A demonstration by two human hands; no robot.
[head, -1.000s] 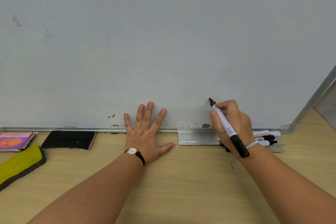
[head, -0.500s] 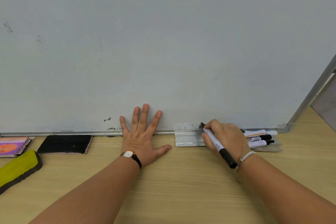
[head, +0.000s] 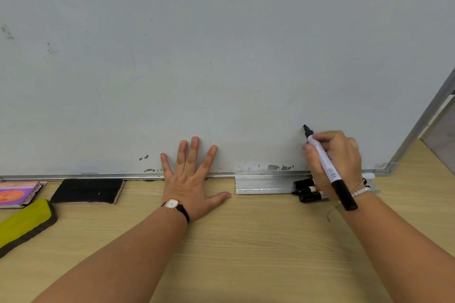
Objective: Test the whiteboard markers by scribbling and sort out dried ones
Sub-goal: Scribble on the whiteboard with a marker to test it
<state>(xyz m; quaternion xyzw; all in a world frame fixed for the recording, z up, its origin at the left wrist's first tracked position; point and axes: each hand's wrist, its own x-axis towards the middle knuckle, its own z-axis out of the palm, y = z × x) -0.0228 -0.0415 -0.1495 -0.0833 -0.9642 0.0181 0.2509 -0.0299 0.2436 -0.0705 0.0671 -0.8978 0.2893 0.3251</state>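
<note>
A large whiteboard [head: 221, 56] lies flat beyond the wooden table [head: 246, 241]. My right hand [head: 337, 157] grips an uncapped black-and-white marker [head: 325, 165], its black cap stuck on the rear end. The tip touches the board near the lower right; no fresh line shows there. My left hand [head: 192, 177] lies flat with spread fingers across the board's lower frame. Several more markers [head: 307, 190] lie in a metal tray [head: 261, 183] behind my right hand, partly hidden by it.
A black eraser [head: 87, 190] lies at the board's lower edge on the left. Further left sit a purple-and-orange eraser [head: 18, 193] and a yellow-green pad with a dark edge [head: 24, 222]. The board's metal frame corner [head: 391, 167] is at right.
My right hand dipped down to the tray at the board's lower edge, then rose again and shifted right, with the marker tip back on the board. My left hand stayed put.
</note>
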